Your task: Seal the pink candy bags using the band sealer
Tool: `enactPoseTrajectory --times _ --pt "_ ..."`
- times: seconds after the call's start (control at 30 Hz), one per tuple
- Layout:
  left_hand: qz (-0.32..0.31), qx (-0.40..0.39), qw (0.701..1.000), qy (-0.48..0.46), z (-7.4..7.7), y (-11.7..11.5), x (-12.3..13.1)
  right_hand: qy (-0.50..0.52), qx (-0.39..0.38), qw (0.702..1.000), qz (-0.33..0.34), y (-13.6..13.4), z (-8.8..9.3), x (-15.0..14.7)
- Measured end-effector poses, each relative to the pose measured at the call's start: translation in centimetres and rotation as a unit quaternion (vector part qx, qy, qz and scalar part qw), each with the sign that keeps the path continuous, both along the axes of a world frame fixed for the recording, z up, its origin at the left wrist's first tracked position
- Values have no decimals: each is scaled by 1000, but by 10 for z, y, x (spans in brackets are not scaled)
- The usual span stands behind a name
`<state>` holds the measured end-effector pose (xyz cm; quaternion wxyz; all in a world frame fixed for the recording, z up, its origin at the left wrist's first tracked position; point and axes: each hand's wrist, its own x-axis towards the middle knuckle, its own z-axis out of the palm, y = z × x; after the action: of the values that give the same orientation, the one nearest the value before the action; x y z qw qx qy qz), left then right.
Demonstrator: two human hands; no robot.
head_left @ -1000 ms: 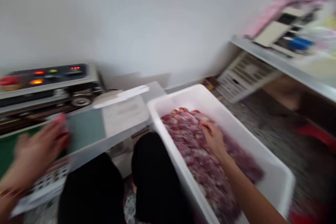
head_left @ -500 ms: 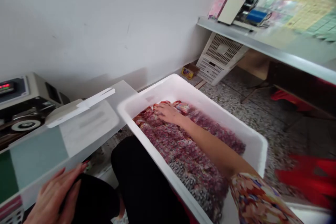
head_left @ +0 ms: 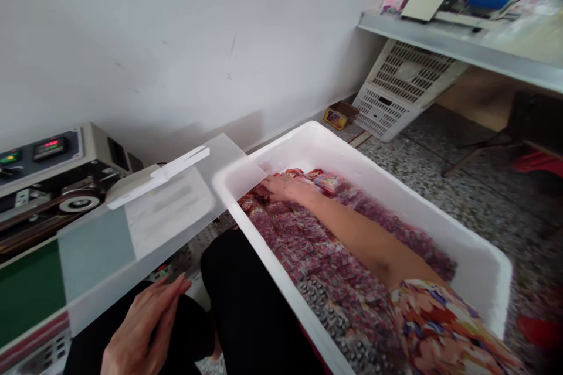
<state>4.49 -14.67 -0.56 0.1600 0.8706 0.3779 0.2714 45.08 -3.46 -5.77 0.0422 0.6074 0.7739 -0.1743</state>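
Note:
A deep white plastic tub is filled with rows of small, shiny reddish packets, some of them silvery grey towards the near end. My right hand lies flat on the packets at the tub's far left end, with its fingers stretched out. Their tips point towards a translucent sheet that reaches over the tub's corner. Over my dark-clothed knee, my left hand is held with straight fingers and nothing visible in it. It is nearest to the sheet's front edge.
At left stands a belt machine with a red digital display and a green belt. White crates and a small yellow box are on the speckled floor by the wall. A metal-edged table carrying another machine is at upper right.
The view has turned left, so most things sit further right. My right hand has moved closer to the sheet's end over the tub. My left hand has shifted forward along the knee.

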Motion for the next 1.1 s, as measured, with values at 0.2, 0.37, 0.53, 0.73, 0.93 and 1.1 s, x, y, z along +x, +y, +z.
enactPoseTrajectory --times 0.2,0.37,0.53,0.73,0.93,1.1 --pt "-9 6 1000 1 0 0 10 8 45 998 -36 7 -11 -14" --pt "-23 -6 1000 5 -2 -7 12 18 59 997 -49 2 -2 -11" --pt "-38 8 999 -3 -3 -11 21 15 76 996 -53 -22 21 -5" --pt "-6 50 998 -44 14 -4 68 102 140 969 -177 -57 83 13" --pt "12 79 994 -75 47 0 159 108 153 951 -246 -81 165 -17" --pt "137 77 984 -80 46 18 199 102 158 958 -215 -64 186 -78"
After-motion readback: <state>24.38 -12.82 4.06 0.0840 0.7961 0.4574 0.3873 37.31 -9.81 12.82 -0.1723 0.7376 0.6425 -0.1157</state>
